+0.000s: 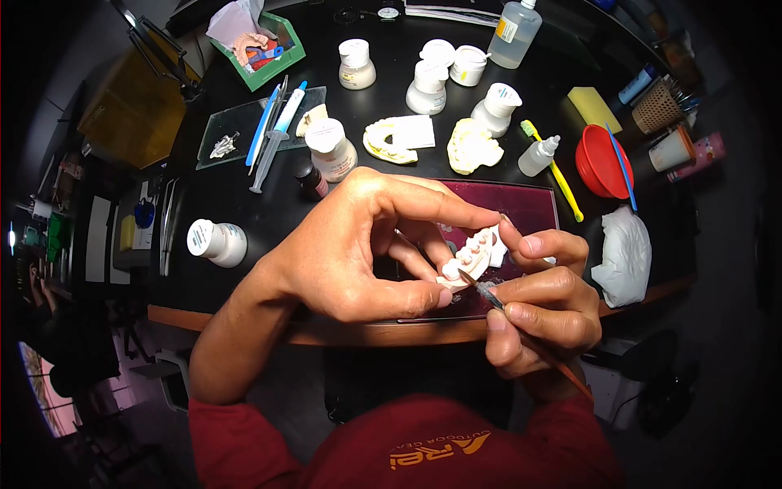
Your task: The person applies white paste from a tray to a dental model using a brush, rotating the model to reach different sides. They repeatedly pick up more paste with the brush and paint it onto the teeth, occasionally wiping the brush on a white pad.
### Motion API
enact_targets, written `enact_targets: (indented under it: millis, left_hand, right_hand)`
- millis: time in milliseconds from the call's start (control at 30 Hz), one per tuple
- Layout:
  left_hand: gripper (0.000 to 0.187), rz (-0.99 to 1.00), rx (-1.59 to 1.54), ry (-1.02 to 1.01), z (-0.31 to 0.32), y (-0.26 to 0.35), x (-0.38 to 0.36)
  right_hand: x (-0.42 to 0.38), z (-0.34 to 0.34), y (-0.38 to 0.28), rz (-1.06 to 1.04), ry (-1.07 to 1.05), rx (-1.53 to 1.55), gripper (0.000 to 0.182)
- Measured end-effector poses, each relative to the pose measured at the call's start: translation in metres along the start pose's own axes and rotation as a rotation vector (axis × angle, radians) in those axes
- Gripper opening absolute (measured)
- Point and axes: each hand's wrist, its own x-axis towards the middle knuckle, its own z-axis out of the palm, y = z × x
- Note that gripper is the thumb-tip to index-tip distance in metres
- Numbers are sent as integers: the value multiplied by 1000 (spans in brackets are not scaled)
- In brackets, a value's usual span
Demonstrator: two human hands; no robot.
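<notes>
A small cream dental model (pixel 472 259) with a row of teeth is held up over a dark red glass plate (pixel 521 200). My left hand (pixel 366 244) grips it between thumb and fingers. In my right hand (pixel 546 301) is a thin brush (pixel 487 295), its dark pointed tip at the model's teeth; whether the tip touches them is hard to tell. The upper fingers of my right hand are against the model's far end. Part of the plate lies hidden beneath both hands.
Several white-capped jars (pixel 330 151) and two plaster models (pixel 474 147) stand beyond my hands. A red bowl (pixel 601 161), a yellow toothbrush (pixel 562 183) and crumpled white tissue (pixel 623 257) lie right. A green box (pixel 277 69) is at back left; a jar (pixel 217 243) stands left.
</notes>
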Motion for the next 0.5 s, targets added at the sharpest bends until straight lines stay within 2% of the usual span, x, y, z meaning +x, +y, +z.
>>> enact_targets:
  millis: [267, 500]
  left_hand:
    - [60, -18, -31, 75, 8, 4, 2]
    - [61, -17, -18, 95, 8, 6, 3]
  right_hand:
    - [-5, -2, 2, -25, 37, -17, 28]
    - [-3, 2, 6, -65, 53, -56, 23]
